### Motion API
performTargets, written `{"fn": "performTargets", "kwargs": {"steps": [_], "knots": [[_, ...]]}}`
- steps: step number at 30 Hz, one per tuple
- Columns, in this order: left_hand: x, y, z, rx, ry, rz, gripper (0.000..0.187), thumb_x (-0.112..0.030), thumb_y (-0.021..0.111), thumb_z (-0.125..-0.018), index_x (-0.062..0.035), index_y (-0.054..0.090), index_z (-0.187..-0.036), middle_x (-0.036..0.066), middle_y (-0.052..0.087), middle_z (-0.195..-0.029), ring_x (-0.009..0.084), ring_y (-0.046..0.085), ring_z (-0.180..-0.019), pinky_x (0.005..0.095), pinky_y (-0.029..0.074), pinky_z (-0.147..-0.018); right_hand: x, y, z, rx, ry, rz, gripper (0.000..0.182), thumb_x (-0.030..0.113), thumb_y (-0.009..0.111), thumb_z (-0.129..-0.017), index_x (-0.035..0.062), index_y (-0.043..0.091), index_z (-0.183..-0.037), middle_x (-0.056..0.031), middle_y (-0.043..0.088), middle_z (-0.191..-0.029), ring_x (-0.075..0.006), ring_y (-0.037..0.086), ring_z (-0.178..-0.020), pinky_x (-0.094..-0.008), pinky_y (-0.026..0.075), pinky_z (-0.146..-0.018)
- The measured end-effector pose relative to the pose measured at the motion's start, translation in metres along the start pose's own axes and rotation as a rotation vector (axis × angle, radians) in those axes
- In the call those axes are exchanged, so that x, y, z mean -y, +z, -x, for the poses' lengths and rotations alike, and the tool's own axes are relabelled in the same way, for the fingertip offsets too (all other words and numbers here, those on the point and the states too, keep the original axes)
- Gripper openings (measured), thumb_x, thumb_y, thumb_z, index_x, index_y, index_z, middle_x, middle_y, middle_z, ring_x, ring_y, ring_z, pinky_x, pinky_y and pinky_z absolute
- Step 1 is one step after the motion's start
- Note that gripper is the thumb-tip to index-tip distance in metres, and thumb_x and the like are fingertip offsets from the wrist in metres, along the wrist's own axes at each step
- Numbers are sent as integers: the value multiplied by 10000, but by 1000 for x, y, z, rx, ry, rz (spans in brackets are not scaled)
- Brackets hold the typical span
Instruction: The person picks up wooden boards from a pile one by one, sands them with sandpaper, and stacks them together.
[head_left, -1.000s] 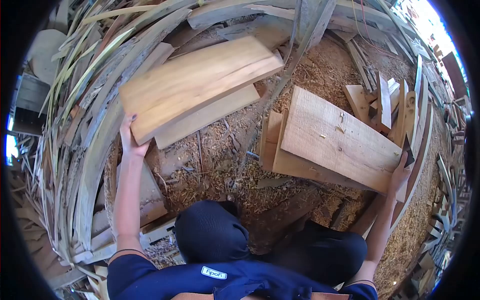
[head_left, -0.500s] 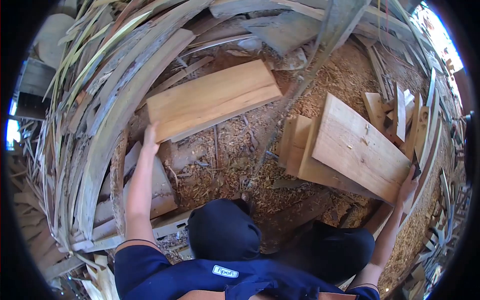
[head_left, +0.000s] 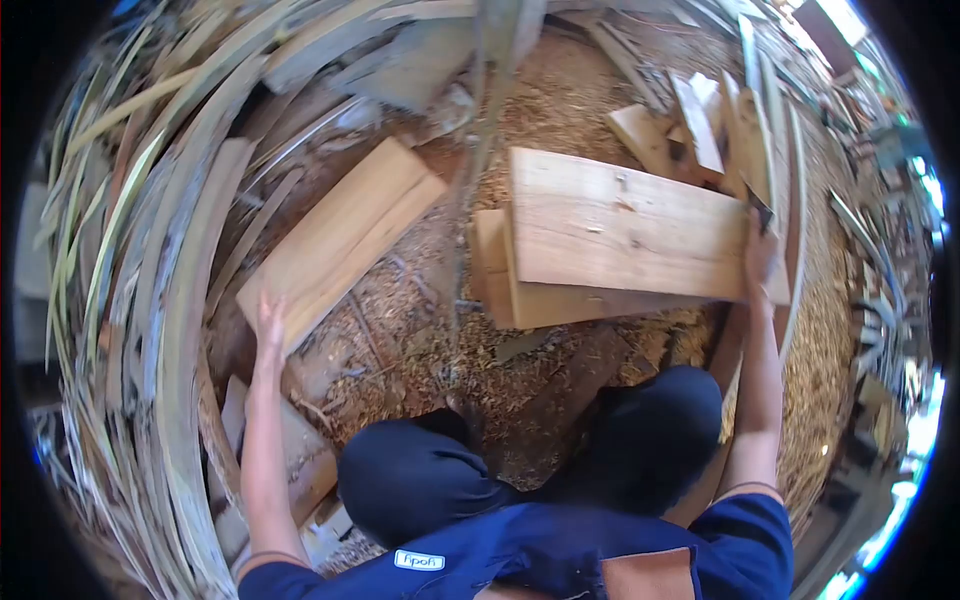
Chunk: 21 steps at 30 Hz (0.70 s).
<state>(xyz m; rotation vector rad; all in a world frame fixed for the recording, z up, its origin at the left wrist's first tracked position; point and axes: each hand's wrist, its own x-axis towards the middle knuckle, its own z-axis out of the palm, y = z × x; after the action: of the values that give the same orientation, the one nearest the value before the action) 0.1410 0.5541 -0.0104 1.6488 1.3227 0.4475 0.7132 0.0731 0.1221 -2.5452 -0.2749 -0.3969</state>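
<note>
Our left hand (head_left: 268, 322) lies on the left board's (head_left: 345, 230) near end, probably steadying it; pinching or just touching, can't tell. Our right hand (head_left: 762, 262) is at the right board's (head_left: 640, 225) right end, by a dark piece (head_left: 760, 209); grip unclear too. Long axes: left board near-left to far-right, right board roughly left-right.

We note a navy short-sleeved shirt (head_left: 540, 545), pale lettered label (head_left: 419, 560) near six o'clock, brown patch (head_left: 650, 575) at five, dark trousers (head_left: 655, 425).
</note>
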Motion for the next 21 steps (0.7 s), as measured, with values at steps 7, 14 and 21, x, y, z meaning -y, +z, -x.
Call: {"fn": "performTargets", "kwargs": {"steps": [7, 14, 21], "knots": [[-224, 209, 70, 624, 338, 354, 611, -339, 466, -946, 12, 264, -1403, 160, 336, -1428, 235, 289, -1343, 324, 219, -1099, -15, 14, -3, -12, -390, 62, 441, 328, 456, -937, -67, 600, -1069, -259, 593, -1085, -394, 600, -964, -437, 476, -812], [-256, 277, 55, 680, 54, 479, 564, -378, 466, -943, 73, 359, -1265, 170, 516, -1192, 198, 529, -1073, 322, 451, -886, 102, 43, 88, 178, -893, -106, 339, 7, 516, -752, -19, 554, -1088, -179, 573, -1084, -304, 562, -1017, -401, 441, -917], [-231, 276, 45, 503, 41, 377, 359, -313, 421, -967, -9, 468, -1152, 85, 574, -1072, 147, 575, -949, 274, 487, -778, 114, 43, 86, 317, -1148, -217, 348, 35, 483, -786, 1, 514, -1131, -143, 557, -1120, -273, 534, -1072, -373, 409, -977]]}}
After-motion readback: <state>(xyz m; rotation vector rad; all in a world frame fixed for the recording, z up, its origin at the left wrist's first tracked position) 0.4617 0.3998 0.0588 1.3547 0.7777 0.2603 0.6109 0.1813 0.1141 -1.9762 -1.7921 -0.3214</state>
